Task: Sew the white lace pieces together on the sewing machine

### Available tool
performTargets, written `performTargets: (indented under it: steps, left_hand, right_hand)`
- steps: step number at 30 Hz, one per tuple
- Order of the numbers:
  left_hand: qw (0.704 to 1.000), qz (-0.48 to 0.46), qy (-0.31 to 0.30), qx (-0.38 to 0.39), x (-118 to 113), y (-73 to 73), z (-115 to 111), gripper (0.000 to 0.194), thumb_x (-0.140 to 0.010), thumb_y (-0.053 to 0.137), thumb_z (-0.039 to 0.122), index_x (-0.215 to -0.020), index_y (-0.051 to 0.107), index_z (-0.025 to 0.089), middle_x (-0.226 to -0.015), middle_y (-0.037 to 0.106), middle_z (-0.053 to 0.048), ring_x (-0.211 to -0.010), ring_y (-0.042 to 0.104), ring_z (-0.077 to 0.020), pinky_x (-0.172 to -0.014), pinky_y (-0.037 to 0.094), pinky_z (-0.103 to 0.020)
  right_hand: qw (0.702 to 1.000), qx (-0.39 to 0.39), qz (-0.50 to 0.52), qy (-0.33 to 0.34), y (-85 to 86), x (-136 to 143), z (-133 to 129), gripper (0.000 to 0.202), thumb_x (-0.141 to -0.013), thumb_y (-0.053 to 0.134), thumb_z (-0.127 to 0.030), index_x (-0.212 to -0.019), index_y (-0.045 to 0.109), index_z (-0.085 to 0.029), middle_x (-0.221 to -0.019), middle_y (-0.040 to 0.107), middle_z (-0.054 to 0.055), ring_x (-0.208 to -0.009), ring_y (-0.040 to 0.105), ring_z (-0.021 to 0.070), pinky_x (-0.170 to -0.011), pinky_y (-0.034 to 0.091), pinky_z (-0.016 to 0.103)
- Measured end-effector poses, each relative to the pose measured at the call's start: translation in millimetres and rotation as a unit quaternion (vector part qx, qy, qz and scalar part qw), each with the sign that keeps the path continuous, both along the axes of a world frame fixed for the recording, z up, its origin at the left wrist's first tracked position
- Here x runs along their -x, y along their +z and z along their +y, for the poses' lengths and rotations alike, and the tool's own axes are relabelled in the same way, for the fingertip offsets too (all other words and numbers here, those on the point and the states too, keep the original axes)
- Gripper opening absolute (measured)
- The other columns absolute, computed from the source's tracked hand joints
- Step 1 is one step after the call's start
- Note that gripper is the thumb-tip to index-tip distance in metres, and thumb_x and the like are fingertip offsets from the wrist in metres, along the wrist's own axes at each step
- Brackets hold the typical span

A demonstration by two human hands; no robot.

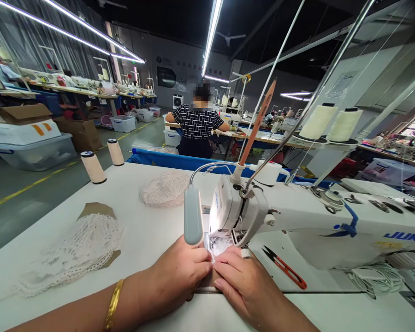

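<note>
White lace fabric [221, 241] lies under the needle area of a white sewing machine [240, 207], lit by a lamp [192, 214]. My left hand [180, 267] is closed at the near edge of the lace, its fingers pinched together on it. Beside it, my right hand [244, 281] also grips the lace edge, fingertips close to the left ones. Part of the lace is hidden by the fingers. Orange-handled thread snips [290, 272] rest on the table to the right of my right hand.
A lace pile on brown card [79, 246] and another lace bundle [164, 189] lie on the left side of the white table [138, 230]. Two thread cones [93, 167] stand at its far left edge. A person [197, 122] sits ahead, back turned. A pencil [257, 122] stands upright on the machine.
</note>
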State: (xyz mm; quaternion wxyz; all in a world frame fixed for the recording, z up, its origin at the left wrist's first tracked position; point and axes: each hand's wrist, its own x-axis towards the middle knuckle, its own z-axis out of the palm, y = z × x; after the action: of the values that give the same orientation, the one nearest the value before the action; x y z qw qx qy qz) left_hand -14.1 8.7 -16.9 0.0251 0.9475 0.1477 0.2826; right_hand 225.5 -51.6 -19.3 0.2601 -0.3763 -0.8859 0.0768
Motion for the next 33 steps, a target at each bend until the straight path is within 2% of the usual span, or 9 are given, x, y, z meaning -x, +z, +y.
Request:
performTargets:
  steps: [9, 13, 17, 22, 26, 29, 31, 33]
  left_hand:
    - [1.000, 0.001, 0.012, -0.011, 1, -0.3, 2, 0.013, -0.095, 0.064, 0.008, -0.093, 0.068, 0.021, -0.094, 0.076, -0.003, -0.080, 0.064, -0.0231, -0.084, 0.048, -0.043]
    - [0.999, -0.025, 0.020, -0.032, -1, 4.5, 4, 0.018, -0.101, 0.058, 0.010, -0.094, 0.070, 0.021, -0.092, 0.077, -0.004, -0.083, 0.066, -0.0238, -0.086, 0.048, -0.043]
    - [0.998, -0.042, 0.024, -0.046, -5, 10.7, 7, 0.030, -0.110, 0.050, 0.014, -0.091, 0.072, 0.019, -0.089, 0.076, -0.004, -0.082, 0.065, -0.0231, -0.083, 0.048, -0.041]
    - [0.998, -0.041, 0.046, -0.033, -6, 10.4, 9, 0.033, -0.109, 0.048, 0.013, -0.088, 0.073, 0.018, -0.089, 0.076, -0.004, -0.082, 0.063, -0.0232, -0.081, 0.048, -0.039]
    - [0.997, -0.032, 0.073, 0.019, -3, 4.8, 12, 0.029, -0.106, 0.048, 0.014, -0.091, 0.073, 0.019, -0.090, 0.074, -0.006, -0.084, 0.064, -0.0244, -0.083, 0.051, -0.040]
    - [0.986, -0.039, 0.135, 0.089, -3, 3.4, 20, 0.022, -0.103, 0.049, 0.016, -0.098, 0.070, 0.019, -0.091, 0.071, -0.006, -0.086, 0.063, -0.0247, -0.082, 0.053, -0.039]
    - [0.980, -0.016, 0.162, 0.110, -4, 4.5, 28, 0.018, -0.098, 0.052, 0.014, -0.100, 0.069, 0.019, -0.098, 0.070, -0.007, -0.093, 0.063, -0.0261, -0.089, 0.055, -0.041]
    - [0.981, 0.015, 0.156, 0.112, -6, 6.3, 33, 0.017, -0.094, 0.056, 0.012, -0.099, 0.070, 0.020, -0.107, 0.069, -0.009, -0.105, 0.063, -0.0293, -0.099, 0.053, -0.047]
  right_hand:
    - [1.000, -0.017, -0.011, -0.008, -0.6, 2, 2, 0.014, -0.108, 0.057, -0.015, -0.108, 0.067, -0.023, -0.105, 0.074, 0.006, -0.095, 0.065, 0.0255, -0.082, 0.055, 0.037]
    - [0.999, -0.023, -0.021, -0.021, -2.2, 3, 6, 0.015, -0.108, 0.055, -0.015, -0.108, 0.067, -0.024, -0.106, 0.074, 0.007, -0.095, 0.067, 0.0255, -0.082, 0.056, 0.036]
    - [0.998, -0.029, -0.034, -0.044, -3.6, 2, 7, 0.019, -0.108, 0.055, -0.016, -0.117, 0.069, -0.026, -0.107, 0.075, 0.007, -0.095, 0.069, 0.0253, -0.083, 0.057, 0.036]
    - [0.995, -0.033, -0.047, -0.078, -2.0, 2, 8, 0.022, -0.107, 0.059, -0.018, -0.122, 0.072, -0.027, -0.116, 0.077, 0.007, -0.098, 0.072, 0.0255, -0.085, 0.060, 0.038]
    - [0.994, -0.038, -0.043, -0.096, 0.3, 2, 9, 0.026, -0.104, 0.062, -0.018, -0.126, 0.073, -0.026, -0.124, 0.079, 0.008, -0.108, 0.073, 0.0289, -0.091, 0.061, 0.042]
    - [0.994, -0.052, -0.026, -0.096, 0.4, 3, 8, 0.026, -0.104, 0.061, -0.017, -0.126, 0.074, -0.024, -0.130, 0.078, 0.008, -0.110, 0.072, 0.0301, -0.093, 0.061, 0.043]
    - [0.994, -0.061, -0.017, -0.090, 0.0, 3, 8, 0.026, -0.104, 0.061, -0.016, -0.125, 0.073, -0.024, -0.133, 0.078, 0.008, -0.110, 0.072, 0.0302, -0.092, 0.061, 0.043]
    - [0.994, -0.065, -0.009, -0.084, 0.0, 3, 8, 0.026, -0.104, 0.060, -0.016, -0.124, 0.073, -0.024, -0.132, 0.078, 0.007, -0.110, 0.072, 0.0305, -0.092, 0.061, 0.043]
